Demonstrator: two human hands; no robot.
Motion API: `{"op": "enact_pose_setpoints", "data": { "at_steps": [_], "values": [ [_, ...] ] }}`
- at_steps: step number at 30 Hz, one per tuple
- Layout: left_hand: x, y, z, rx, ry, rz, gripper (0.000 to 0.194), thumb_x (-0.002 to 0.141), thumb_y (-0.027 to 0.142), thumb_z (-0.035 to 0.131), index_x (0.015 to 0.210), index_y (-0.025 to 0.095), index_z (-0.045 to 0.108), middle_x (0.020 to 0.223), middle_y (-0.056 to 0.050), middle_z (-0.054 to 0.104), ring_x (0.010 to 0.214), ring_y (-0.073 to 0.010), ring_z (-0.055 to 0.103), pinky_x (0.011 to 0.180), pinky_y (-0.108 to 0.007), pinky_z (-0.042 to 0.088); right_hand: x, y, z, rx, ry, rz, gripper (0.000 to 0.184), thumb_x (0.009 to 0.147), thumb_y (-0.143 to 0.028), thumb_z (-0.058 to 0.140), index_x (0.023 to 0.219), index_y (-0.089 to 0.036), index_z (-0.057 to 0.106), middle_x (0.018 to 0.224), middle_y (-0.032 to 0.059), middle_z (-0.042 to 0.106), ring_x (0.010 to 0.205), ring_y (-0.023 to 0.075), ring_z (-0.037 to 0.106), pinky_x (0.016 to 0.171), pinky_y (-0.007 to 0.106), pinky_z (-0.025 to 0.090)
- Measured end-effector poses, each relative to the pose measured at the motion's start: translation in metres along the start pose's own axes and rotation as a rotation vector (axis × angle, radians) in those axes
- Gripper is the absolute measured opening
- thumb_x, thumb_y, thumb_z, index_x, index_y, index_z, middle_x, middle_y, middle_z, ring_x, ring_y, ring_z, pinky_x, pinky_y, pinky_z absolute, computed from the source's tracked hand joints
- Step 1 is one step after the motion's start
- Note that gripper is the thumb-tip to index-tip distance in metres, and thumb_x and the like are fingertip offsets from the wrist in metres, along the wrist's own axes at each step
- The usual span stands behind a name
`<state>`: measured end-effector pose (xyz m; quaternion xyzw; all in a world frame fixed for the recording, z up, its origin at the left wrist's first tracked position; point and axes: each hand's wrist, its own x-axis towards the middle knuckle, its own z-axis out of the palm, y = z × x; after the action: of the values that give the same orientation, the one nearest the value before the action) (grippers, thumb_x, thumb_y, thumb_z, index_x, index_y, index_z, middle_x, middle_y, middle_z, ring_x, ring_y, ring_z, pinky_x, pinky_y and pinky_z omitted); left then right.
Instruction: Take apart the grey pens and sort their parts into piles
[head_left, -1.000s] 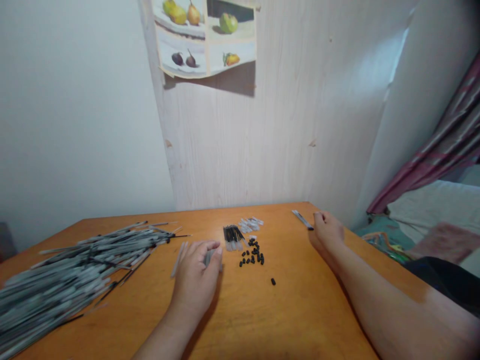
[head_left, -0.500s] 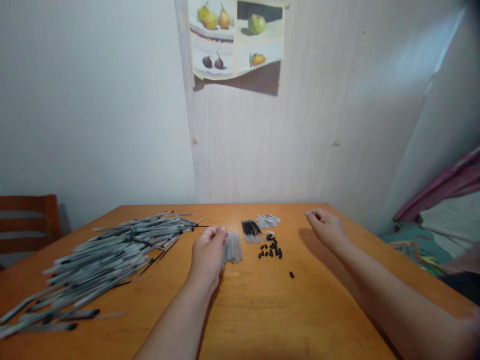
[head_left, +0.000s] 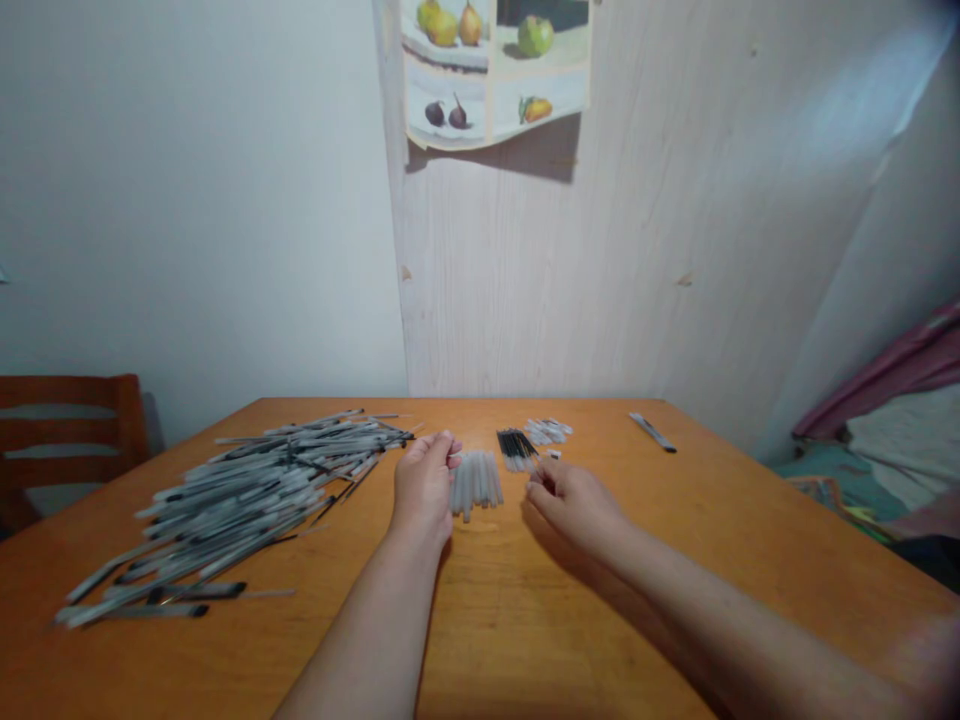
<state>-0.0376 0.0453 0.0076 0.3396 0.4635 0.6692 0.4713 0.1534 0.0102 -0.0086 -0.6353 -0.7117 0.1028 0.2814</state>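
My left hand (head_left: pixel 426 475) is closed in a pinch beside a row of translucent white tubes (head_left: pixel 480 478); whatever its fingertips hold cannot be made out. To the right, my right hand (head_left: pixel 574 497) hangs low over the table with thumb and fingers curled together, covering the spot of the small black pieces. If it grips one, that is hidden. Just beyond its fingertips lies a bundle of thin sticks with dark upper halves and pale lower ends (head_left: pixel 515 449). Behind that is a cluster of short clear-white pieces (head_left: pixel 548 431). A single pen-like stick with a black end (head_left: pixel 654 433) lies at the back right.
A large, loose heap of translucent pen-like sticks with black ends (head_left: pixel 255 490) spreads over the table's left side. The wooden table (head_left: pixel 517 630) meets a wall with fruit pictures (head_left: pixel 495 75). A wooden chair (head_left: pixel 71 440) stands left; cloth (head_left: pixel 892 430) lies beyond the right edge.
My right hand has come from the back right towards the middle, over the black pieces. A pen-like stick now lies where it was. My left hand stays by the tubes. The view has shifted slightly.
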Motion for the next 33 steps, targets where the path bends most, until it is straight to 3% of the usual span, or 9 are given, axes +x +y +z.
{"op": "enact_pose_setpoints", "data": {
  "at_steps": [5,9,19,33],
  "values": [
    [0.006,-0.002,-0.004,-0.084,0.017,-0.026,0.036,0.061,0.044,0.074,0.08,0.015,0.063,0.076,-0.002,0.066,0.059,-0.0081,0.052,0.052,-0.019,0.03,-0.002,-0.017,0.021,-0.145,-0.012,0.094,0.019,0.086,-0.03,0.05,0.081,-0.02,0.065,0.075,0.0053,0.067,0.066,0.0166,0.055,0.058,0.027,0.028],
    [0.008,0.0,-0.004,-0.123,0.036,-0.052,0.035,0.062,0.042,0.073,0.083,0.015,0.064,0.077,-0.002,0.066,0.058,-0.0076,0.053,0.05,-0.019,0.03,0.001,-0.024,0.03,-0.259,-0.031,0.089,0.023,0.087,-0.034,0.048,0.085,-0.021,0.067,0.08,0.0083,0.07,0.072,0.0215,0.061,0.06,0.029,0.032],
    [0.006,0.004,-0.003,-0.183,0.047,-0.098,0.034,0.062,0.038,0.073,0.085,0.015,0.065,0.078,-0.003,0.067,0.057,-0.007,0.054,0.049,-0.018,0.03,0.014,-0.037,0.037,-0.376,-0.086,0.135,0.031,0.089,-0.035,0.043,0.098,-0.018,0.067,0.093,0.0152,0.072,0.086,0.0293,0.068,0.07,0.035,0.045],
    [0.006,0.001,-0.002,-0.166,0.04,-0.108,0.034,0.062,0.04,0.072,0.083,0.014,0.065,0.077,-0.003,0.067,0.057,-0.0069,0.054,0.051,-0.019,0.03,0.017,-0.033,0.04,-0.404,-0.05,0.158,0.032,0.09,-0.034,0.041,0.099,-0.016,0.066,0.093,0.0172,0.073,0.088,0.0325,0.07,0.074,0.04,0.049]
  ]
}}
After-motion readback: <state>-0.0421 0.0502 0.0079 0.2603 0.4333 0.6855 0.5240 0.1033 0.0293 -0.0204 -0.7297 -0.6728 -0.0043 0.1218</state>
